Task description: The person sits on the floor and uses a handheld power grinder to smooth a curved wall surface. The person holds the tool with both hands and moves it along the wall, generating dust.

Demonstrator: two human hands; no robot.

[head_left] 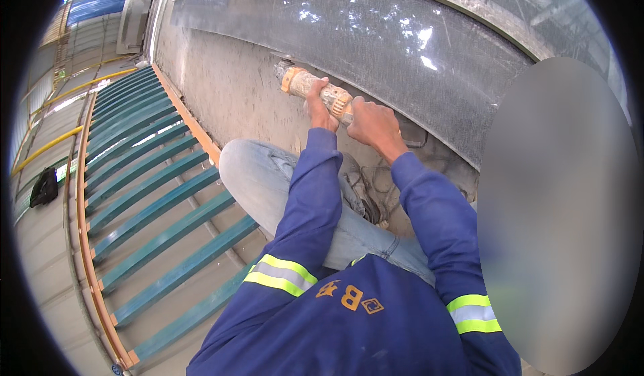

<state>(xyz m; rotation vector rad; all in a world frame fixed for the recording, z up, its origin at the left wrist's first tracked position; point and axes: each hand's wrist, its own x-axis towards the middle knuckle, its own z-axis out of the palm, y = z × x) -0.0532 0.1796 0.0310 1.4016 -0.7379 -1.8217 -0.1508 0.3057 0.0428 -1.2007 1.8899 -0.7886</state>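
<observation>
A dusty angle grinder [296, 81] with orange parts is held in front of me, its head up against the concrete surface [231, 84] just below a dark glossy panel [376, 30]. Around the middle of its body my left hand [320, 108] is closed. My right hand [377, 128] grips the rear end, fingers wrapped round it. The grinder's disc is too small and dusty to make out clearly. A dark cable [419, 141] curves beside my right hand.
Teal slats [157, 209] in an orange-brown frame run along my left. Beyond them are yellow pipes [50, 149] and a black bag-like item [44, 188]. My bent knee [251, 175] and shoe [362, 191] are below the grinder. A blurred patch hides the right side.
</observation>
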